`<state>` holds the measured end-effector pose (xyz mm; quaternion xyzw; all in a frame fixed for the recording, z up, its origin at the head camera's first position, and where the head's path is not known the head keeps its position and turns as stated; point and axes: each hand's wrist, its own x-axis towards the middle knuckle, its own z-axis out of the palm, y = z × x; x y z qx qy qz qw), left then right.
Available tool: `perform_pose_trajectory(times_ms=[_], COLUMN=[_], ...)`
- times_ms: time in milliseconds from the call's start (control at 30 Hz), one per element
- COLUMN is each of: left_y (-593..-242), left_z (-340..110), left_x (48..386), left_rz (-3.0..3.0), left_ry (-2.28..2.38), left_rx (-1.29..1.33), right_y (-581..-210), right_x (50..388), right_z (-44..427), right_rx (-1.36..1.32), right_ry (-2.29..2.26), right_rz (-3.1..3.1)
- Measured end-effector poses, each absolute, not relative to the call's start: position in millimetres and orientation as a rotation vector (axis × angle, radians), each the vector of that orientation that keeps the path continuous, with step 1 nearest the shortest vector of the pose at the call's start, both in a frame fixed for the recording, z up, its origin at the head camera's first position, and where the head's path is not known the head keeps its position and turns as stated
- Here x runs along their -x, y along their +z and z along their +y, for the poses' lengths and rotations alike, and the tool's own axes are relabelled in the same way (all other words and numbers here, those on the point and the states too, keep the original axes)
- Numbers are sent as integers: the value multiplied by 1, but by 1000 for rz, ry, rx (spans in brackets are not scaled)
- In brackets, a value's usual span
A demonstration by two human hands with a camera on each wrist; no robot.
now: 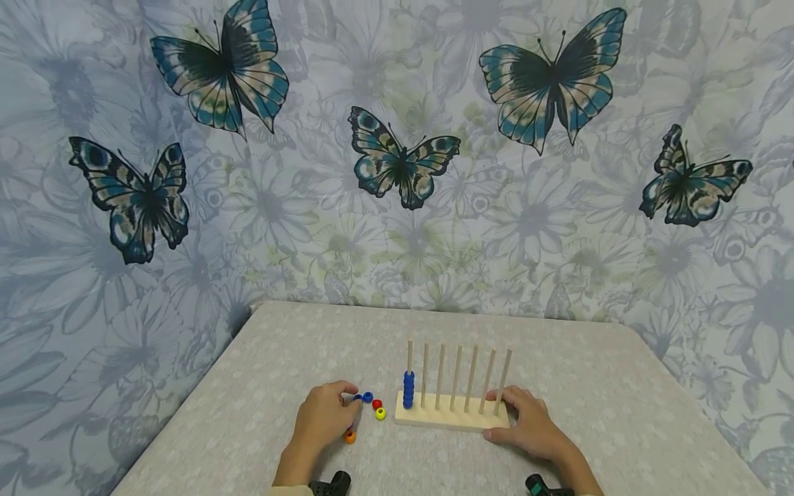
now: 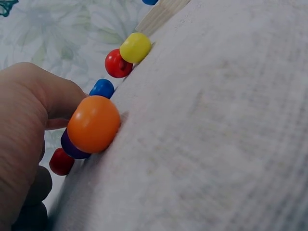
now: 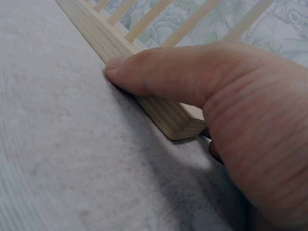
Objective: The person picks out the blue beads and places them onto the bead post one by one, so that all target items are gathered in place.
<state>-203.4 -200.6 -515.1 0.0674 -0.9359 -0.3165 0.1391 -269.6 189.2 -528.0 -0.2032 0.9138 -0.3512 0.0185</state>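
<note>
My left hand (image 1: 325,415) is low over the table, left of the loose beads. Its thumb and index finger pinch a small blue bead (image 1: 358,397), mostly covered by the fingers. Just beyond lie another blue bead (image 1: 368,397), a red bead (image 1: 377,404) and a yellow bead (image 1: 381,414). An orange bead (image 2: 94,124) sits close to the thumb, with a purple bead (image 2: 72,147) and a second red bead (image 2: 61,162) behind it. My right hand (image 1: 527,425) grips the right end of a wooden peg stand (image 1: 443,417), thumb along the front edge.
Several blue beads (image 1: 409,390) are stacked on the stand's leftmost peg; the other upright pegs (image 1: 457,379) are bare. A pale patterned cloth covers the table (image 1: 310,331). Behind it rises a wall (image 1: 298,241) with butterfly pictures.
</note>
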Motion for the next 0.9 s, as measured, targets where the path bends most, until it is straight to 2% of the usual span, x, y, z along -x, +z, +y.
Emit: perform_pose_trajectory(times_ms=[900], left_y=[-519], left_z=[-202], left_x=[204], left_rz=[-2738], left_ry=[-897], left_rx=[-224], right_y=[-531], right_x=[270], right_z=[191], right_rx=[663], right_ry=[-1081], right_rz=[2845])
